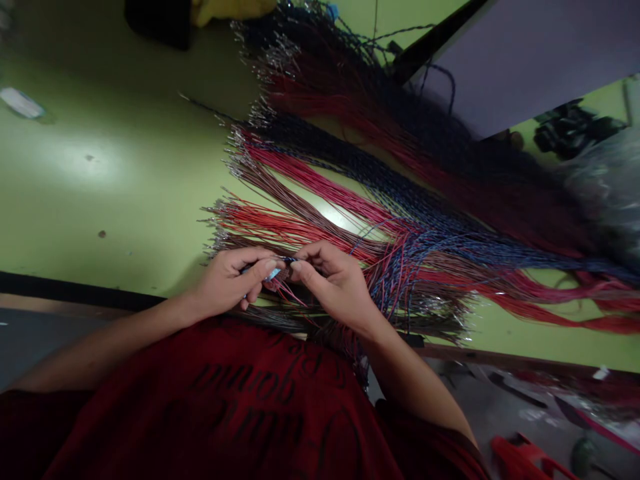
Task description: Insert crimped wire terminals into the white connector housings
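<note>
Close to my body, my left hand (pixel 237 277) pinches a small connector (pixel 273 274) that shows pale blue between thumb and fingers. My right hand (pixel 333 277) is closed on a dark twisted wire (pixel 289 259), which spans the short gap between both hands. Thin reddish wires (pixel 290 293) hang below the connector. Under and beyond my hands lie bundles of wires with metal-tipped ends pointing left: red wires (pixel 280 227), brown wires (pixel 300 207), pink wires (pixel 320 177) and blue-black twisted wires (pixel 360 167). Where wire and connector meet is partly hidden by my fingers.
The green table (pixel 125 180) has its dark front edge (pixel 75 288) near me. A grey-purple panel (pixel 525 60) stands at the upper right, with black parts (pixel 575 130) and a clear plastic bag (pixel 607 180) nearby. A white object (pixel 21 102) lies far left.
</note>
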`<state>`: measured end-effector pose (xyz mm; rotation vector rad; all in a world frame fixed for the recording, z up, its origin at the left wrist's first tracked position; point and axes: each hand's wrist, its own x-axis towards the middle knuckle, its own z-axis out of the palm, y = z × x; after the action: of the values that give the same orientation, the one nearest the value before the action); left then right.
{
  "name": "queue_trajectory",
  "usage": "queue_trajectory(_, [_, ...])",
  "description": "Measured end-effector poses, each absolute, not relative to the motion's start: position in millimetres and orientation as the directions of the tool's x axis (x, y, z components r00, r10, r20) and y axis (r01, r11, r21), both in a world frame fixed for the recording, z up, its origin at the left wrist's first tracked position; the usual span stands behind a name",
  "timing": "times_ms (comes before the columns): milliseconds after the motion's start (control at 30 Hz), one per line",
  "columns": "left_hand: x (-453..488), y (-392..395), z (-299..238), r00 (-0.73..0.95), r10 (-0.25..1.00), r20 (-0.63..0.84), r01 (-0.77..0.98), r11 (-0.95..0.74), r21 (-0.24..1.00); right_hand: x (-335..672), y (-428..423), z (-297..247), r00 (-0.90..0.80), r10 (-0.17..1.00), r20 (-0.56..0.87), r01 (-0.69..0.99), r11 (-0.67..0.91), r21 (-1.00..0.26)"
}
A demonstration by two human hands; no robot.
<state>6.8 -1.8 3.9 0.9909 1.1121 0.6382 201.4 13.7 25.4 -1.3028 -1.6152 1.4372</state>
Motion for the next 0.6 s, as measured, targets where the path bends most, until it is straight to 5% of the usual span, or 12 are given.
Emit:
queue_trajectory(133, [3.6,-1.8,5.8,0.339,0.898,-0.28,0.148,0.242,0.959,207.2,18.1,29.5,-0.435,0.866,-0.248,0.169,-0.192,-0.967])
queue_trajectory(233, [1.5,0.5,3.7,0.405,0.909,-0.1,0.225,0.007,0.974,217.1,24.2,33.9,-0.651,0.694,-0.308,0.181,-0.251,-0.951])
queue_trajectory(333, [-0.2,0.6,-3.7,0.484,0.87,0.088,0.288,-0.254,0.923,221.5,24.8,37.1,-0.697,0.64,-0.322,0.407,-0.017,-0.913])
queue_trajectory(467, [-0.5,-3.1,-12.3,0.494,0.831,0.256,0.483,-0.508,0.713,212.6,10.2,35.8,-0.491,0.849,-0.193,0.781,0.332,-0.528])
queue_trajectory(600, [0.8,-6.1,-11.4,0.442,0.843,0.307,0.68,-0.538,0.498,201.7,-5.3,26.3,-0.422,0.901,0.1,0.852,0.432,-0.298])
